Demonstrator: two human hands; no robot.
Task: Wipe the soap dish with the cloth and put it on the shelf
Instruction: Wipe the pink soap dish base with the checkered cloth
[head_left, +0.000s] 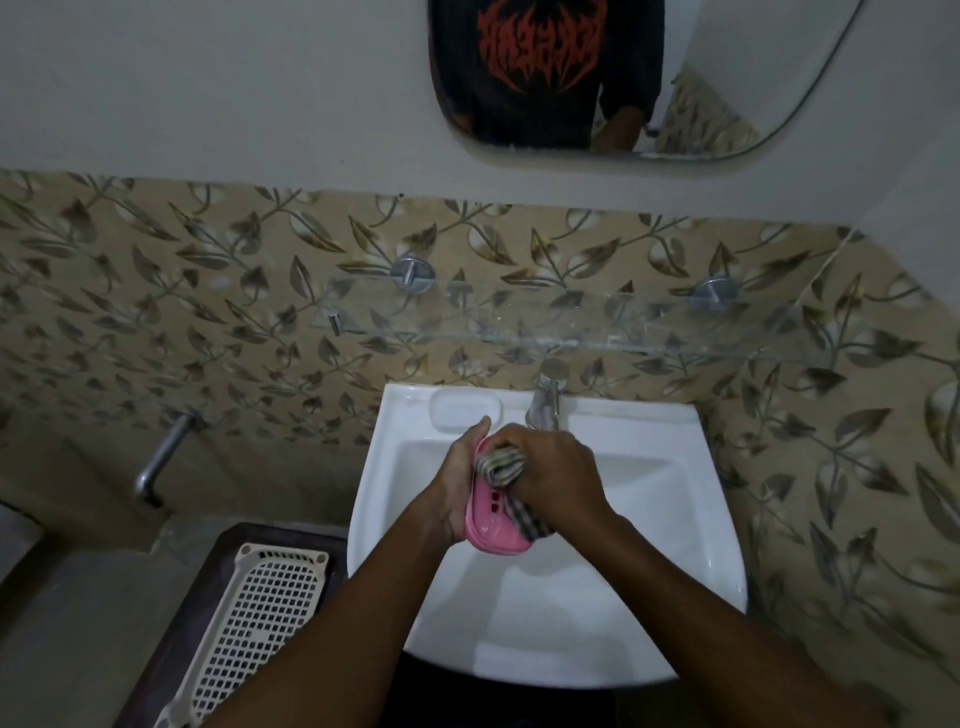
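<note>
1. While the left hand grips the pink dish from its left side, fingers curled round the far end, the dish stands tilted on edge, hollow facing right.
2. Right hand: closed round a bunched checked cloth, which it presses into the far half of the dish; a tail of cloth runs down along the dish's right rim.
3. Dish and both hands are held in the air over the bowl of the white sink, just in front of the tap.
4. Shelf: a glass plate on the leaf-patterned wall, above the tap and well apart from the dish.
5. Surroundings: a cream perforated basket left of the sink; a mirror above the shelf.
</note>
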